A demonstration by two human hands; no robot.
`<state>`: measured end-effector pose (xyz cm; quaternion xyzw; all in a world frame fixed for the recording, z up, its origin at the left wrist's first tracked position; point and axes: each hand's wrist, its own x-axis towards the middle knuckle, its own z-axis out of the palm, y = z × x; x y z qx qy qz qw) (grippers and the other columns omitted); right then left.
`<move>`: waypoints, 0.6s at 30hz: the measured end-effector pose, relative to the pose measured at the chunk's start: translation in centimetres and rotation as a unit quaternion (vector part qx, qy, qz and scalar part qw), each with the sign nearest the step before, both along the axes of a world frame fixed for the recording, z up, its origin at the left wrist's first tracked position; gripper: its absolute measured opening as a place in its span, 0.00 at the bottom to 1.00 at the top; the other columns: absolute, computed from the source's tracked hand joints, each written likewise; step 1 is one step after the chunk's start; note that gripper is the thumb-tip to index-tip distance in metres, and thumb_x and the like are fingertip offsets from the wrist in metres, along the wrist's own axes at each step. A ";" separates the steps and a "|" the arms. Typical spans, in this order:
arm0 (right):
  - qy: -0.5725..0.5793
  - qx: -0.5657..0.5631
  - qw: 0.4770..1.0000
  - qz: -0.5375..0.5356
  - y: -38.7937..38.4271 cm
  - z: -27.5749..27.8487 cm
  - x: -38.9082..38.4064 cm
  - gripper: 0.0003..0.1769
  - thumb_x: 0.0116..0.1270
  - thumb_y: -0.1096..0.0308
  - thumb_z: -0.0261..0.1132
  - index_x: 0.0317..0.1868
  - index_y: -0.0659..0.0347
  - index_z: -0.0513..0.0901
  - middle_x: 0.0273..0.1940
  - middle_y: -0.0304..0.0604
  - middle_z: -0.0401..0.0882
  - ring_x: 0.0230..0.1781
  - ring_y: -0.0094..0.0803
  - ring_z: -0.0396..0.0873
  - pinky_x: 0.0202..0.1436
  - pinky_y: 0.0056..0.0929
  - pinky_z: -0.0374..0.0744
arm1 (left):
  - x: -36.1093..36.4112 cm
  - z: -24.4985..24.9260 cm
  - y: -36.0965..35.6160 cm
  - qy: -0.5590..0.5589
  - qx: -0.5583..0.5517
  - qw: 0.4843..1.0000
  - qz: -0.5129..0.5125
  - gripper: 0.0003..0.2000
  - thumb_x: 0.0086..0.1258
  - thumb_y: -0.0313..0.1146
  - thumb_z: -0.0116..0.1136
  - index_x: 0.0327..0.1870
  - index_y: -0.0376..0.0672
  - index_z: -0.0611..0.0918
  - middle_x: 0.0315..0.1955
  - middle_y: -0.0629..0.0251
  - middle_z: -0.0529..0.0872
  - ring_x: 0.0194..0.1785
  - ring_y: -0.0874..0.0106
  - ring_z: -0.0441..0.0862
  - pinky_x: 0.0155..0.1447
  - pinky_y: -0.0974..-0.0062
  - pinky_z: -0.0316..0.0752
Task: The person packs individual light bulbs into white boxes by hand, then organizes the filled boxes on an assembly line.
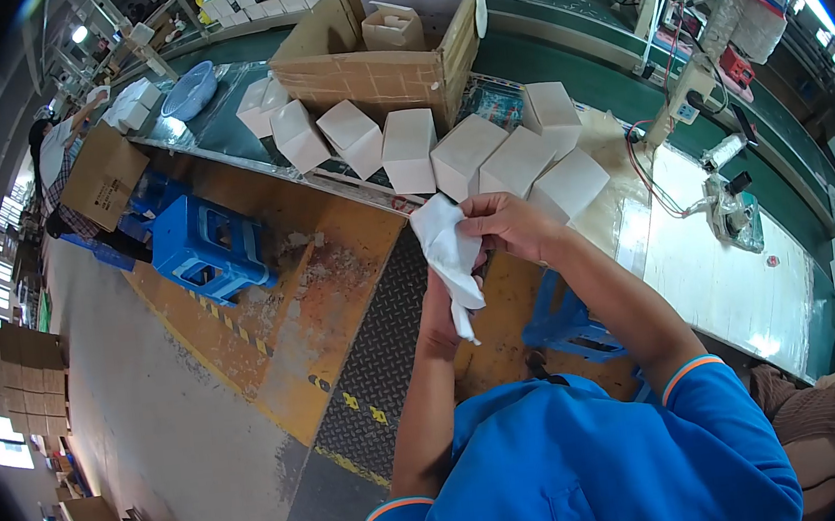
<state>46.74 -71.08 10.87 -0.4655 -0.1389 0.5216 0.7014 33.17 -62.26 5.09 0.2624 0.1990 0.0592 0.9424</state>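
Between my hands is a crumpled white sheet [448, 247], soft and thin; whether it is cloth, tissue or a wrapping bag I cannot make out. My right hand [512, 223] pinches its upper right edge between thumb and fingers. Lower down, my left hand [436, 311] is closed around it from behind, its fingers mostly hidden by the white folds. One loose end hangs below the left hand. Just beyond my hands, several plain white boxes stand along the bench edge, the nearest being a white box [467, 152] and another white box [569, 186].
Behind the white boxes stands an open cardboard carton [355, 78] with a small box [393, 28] inside. A blue basket [189, 92] sits farther left. Blue stools [210, 242] stand on the floor. Wires and a metal stand [679, 105] rise at right. Another person [61, 159] is far left.
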 end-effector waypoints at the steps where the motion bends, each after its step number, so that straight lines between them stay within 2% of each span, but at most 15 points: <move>1: -0.040 -0.021 0.999 -0.004 0.3 0.5 -0.6 0.11 0.62 0.72 0.61 0.46 0.63 0.79 0.39 0.37 0.80 0.37 0.24 0.78 0.43 0.24 0.76 | -0.3 0.1 0.2 -0.042 -0.053 0.998 0.003 0.22 0.70 0.53 0.42 0.51 0.43 0.71 0.36 0.63 0.80 0.19 0.81 0.68 0.19 0.83 0.64; 2: -0.079 -0.043 0.996 -0.007 0.6 0.7 -1.1 0.11 0.62 0.73 0.61 0.45 0.64 0.79 0.38 0.37 0.80 0.36 0.23 0.78 0.41 0.23 0.77 | -0.8 0.2 0.7 -0.107 -0.050 0.993 -0.027 0.27 0.67 0.60 0.40 0.49 0.42 0.72 0.31 0.65 0.80 0.18 0.81 0.68 0.18 0.84 0.65; 5: -0.139 -0.078 0.987 -0.020 1.4 0.3 -1.2 0.12 0.60 0.74 0.61 0.45 0.65 0.80 0.37 0.36 0.80 0.36 0.21 0.77 0.41 0.20 0.76 | -2.5 -0.1 2.3 -0.110 -0.075 0.990 -0.035 0.29 0.67 0.61 0.39 0.48 0.40 0.72 0.27 0.66 0.79 0.18 0.81 0.69 0.19 0.85 0.67; 6: -0.140 -0.079 0.987 -0.020 1.6 -0.3 -1.2 0.12 0.60 0.74 0.61 0.45 0.65 0.80 0.37 0.36 0.80 0.36 0.21 0.77 0.41 0.20 0.76 | -2.9 0.2 2.5 -0.124 -0.078 0.989 -0.026 0.25 0.68 0.55 0.44 0.48 0.39 0.73 0.26 0.66 0.79 0.18 0.81 0.70 0.18 0.86 0.66; 7: -0.173 -0.078 0.981 -0.028 1.7 -0.9 -1.2 0.13 0.59 0.75 0.61 0.45 0.64 0.80 0.37 0.36 0.80 0.35 0.21 0.77 0.40 0.20 0.75 | -3.3 0.0 2.9 -0.124 -0.080 0.989 -0.028 0.25 0.68 0.55 0.44 0.48 0.39 0.73 0.26 0.66 0.79 0.18 0.81 0.70 0.18 0.86 0.66; 9: -0.206 -0.081 0.974 -0.041 2.0 -1.0 -1.6 0.13 0.59 0.75 0.60 0.46 0.64 0.81 0.37 0.35 0.80 0.35 0.20 0.76 0.39 0.19 0.75 | -3.9 0.3 3.8 -0.128 -0.019 0.991 -0.040 0.19 0.66 0.45 0.53 0.48 0.38 0.72 0.29 0.65 0.80 0.20 0.80 0.73 0.19 0.86 0.67; 10: -0.225 -0.110 0.966 -0.062 2.2 -0.6 -2.0 0.14 0.58 0.76 0.60 0.46 0.62 0.81 0.36 0.35 0.80 0.34 0.20 0.75 0.37 0.20 0.74 | -4.0 0.7 4.0 -0.128 -0.022 0.991 -0.044 0.19 0.66 0.45 0.53 0.48 0.38 0.72 0.29 0.65 0.80 0.20 0.80 0.73 0.19 0.86 0.67; 12: -0.242 -0.142 0.956 -0.088 2.4 -0.1 -2.8 0.15 0.57 0.76 0.59 0.46 0.61 0.82 0.35 0.35 0.80 0.33 0.19 0.75 0.35 0.20 0.73 | -4.3 1.8 4.6 0.006 0.028 0.999 0.024 0.14 0.61 0.31 0.60 0.46 0.41 0.75 0.32 0.69 0.81 0.27 0.82 0.76 0.29 0.84 0.71; 13: -0.403 -0.155 0.894 -0.117 2.5 -0.2 -3.3 0.15 0.55 0.77 0.60 0.44 0.60 0.83 0.33 0.36 0.78 0.31 0.22 0.74 0.34 0.22 0.72 | -4.2 1.3 5.0 0.008 0.026 0.999 0.019 0.14 0.61 0.31 0.60 0.46 0.41 0.75 0.32 0.69 0.81 0.27 0.82 0.76 0.29 0.84 0.71; 14: -0.550 -0.165 0.806 -0.143 2.5 -0.3 -3.8 0.15 0.53 0.78 0.60 0.42 0.59 0.84 0.31 0.38 0.76 0.29 0.26 0.74 0.33 0.25 0.72 | -4.1 0.6 5.2 0.055 0.137 0.987 0.068 0.12 0.61 0.29 0.58 0.45 0.40 0.75 0.33 0.69 0.81 0.29 0.81 0.76 0.31 0.83 0.72; 15: -0.545 -0.173 0.806 -0.149 2.6 -0.5 -4.9 0.15 0.53 0.78 0.60 0.42 0.59 0.84 0.31 0.38 0.76 0.29 0.26 0.74 0.33 0.25 0.72 | -4.1 -0.1 5.4 0.099 0.245 0.958 0.113 0.11 0.62 0.27 0.57 0.44 0.39 0.75 0.34 0.68 0.81 0.30 0.80 0.77 0.32 0.82 0.72; 17: -0.706 -0.141 0.670 -0.180 3.2 -0.8 -7.4 0.16 0.47 0.79 0.60 0.38 0.58 0.84 0.28 0.43 0.71 0.29 0.37 0.73 0.32 0.28 0.72 | -3.8 -0.2 5.2 0.099 0.273 0.949 0.122 0.10 0.61 0.25 0.55 0.44 0.38 0.74 0.34 0.67 0.80 0.30 0.80 0.76 0.33 0.80 0.72; 18: -0.720 -0.128 0.656 -0.188 3.4 -1.2 -8.4 0.15 0.46 0.79 0.60 0.37 0.59 0.84 0.28 0.44 0.70 0.30 0.40 0.72 0.33 0.30 0.72 | -3.7 0.3 4.9 0.129 0.294 0.939 0.123 0.11 0.62 0.25 0.55 0.45 0.37 0.74 0.35 0.66 0.79 0.31 0.79 0.76 0.35 0.80 0.72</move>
